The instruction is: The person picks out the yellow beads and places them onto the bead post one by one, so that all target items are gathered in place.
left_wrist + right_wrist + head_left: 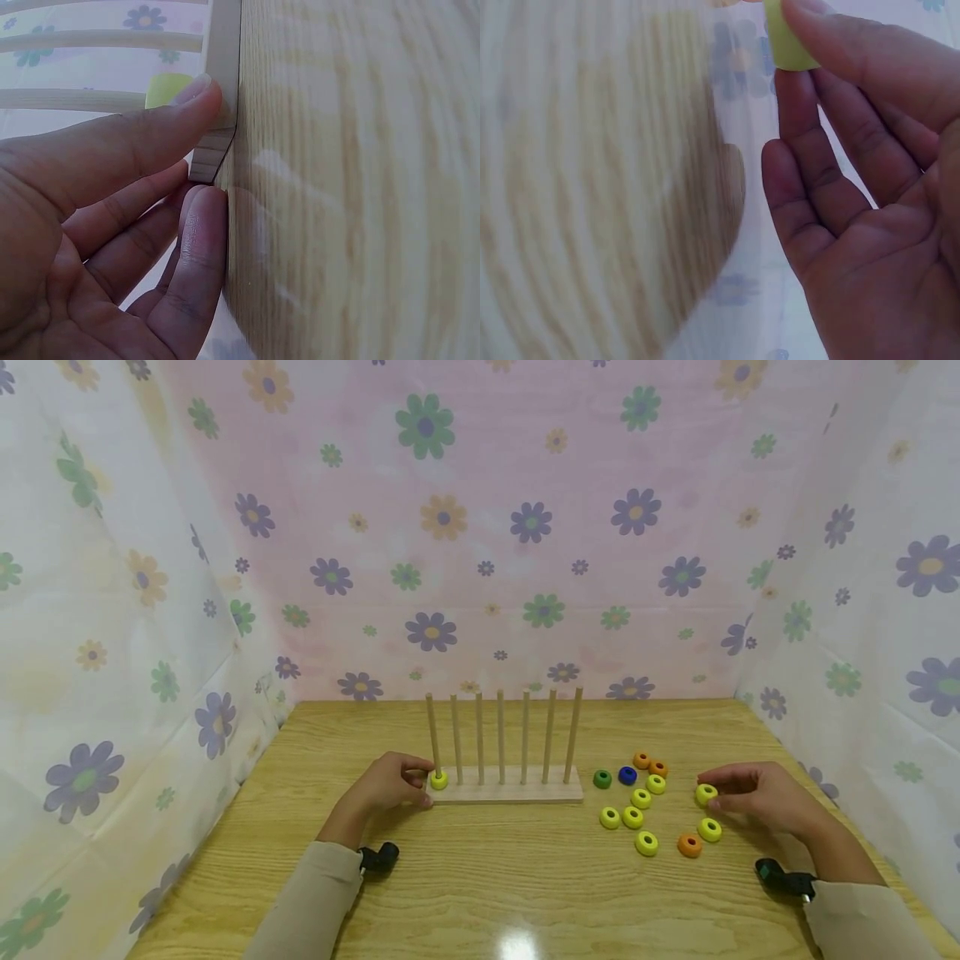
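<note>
A wooden peg rack (504, 792) with a row of upright pegs stands on the table. One yellow ring (438, 781) sits at the foot of its leftmost peg. My left hand (392, 783) holds the left end of the base; in the left wrist view the thumb (161, 135) presses the base beside that ring, with the fingers curled around the end. At the right, my right hand (757, 797) pinches another yellow ring (705, 794) between thumb and fingers. The right wrist view shows this ring (789, 41) at the top edge, partly covered by the thumb.
Between the rack and my right hand lie several loose yellow rings (632, 817), a green ring (602, 779), a blue ring (627, 775) and orange rings (690, 846). Flower-printed cloth (495, 552) hangs behind and along both sides of the wooden table (480, 868).
</note>
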{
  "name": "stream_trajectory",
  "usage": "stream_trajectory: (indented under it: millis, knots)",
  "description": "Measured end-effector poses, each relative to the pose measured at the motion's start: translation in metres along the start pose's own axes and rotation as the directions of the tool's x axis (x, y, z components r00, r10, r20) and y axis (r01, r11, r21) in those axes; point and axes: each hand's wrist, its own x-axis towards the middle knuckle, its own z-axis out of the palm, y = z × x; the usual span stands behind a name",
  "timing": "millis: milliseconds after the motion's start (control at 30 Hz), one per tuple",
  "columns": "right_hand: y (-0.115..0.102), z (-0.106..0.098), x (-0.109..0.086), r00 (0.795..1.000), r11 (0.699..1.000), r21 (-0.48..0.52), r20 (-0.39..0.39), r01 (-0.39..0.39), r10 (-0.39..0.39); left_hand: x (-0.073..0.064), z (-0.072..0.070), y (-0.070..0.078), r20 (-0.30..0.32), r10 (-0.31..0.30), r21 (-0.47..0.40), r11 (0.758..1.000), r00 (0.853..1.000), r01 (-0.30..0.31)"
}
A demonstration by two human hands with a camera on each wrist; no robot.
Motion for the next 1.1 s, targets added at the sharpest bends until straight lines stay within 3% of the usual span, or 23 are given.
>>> stream_trajectory:
  millis: [233, 567, 1100]
  knots:
    - [-0.006, -0.002, 0.003, 0.999, 1.0, -0.008, -0.036, 0.013, -0.014, 0.001, 0.001, -0.001, 0.004, -0.006, -0.008, 1.0, 1.0, 0.006]
    - [-0.021, -0.005, 0.012, 0.999, 1.0, -0.011, -0.025, 0.019, -0.02, 0.002, 0.0, -0.001, -0.004, -0.008, 0.0, 1.0, 1.0, 0.008]
    - [-0.056, -0.006, 0.025, 0.996, 0.995, 0.03, -0.013, 0.092, -0.091, 0.002, 0.0, -0.003, -0.001, -0.003, -0.005, 1.0, 1.0, 0.003]
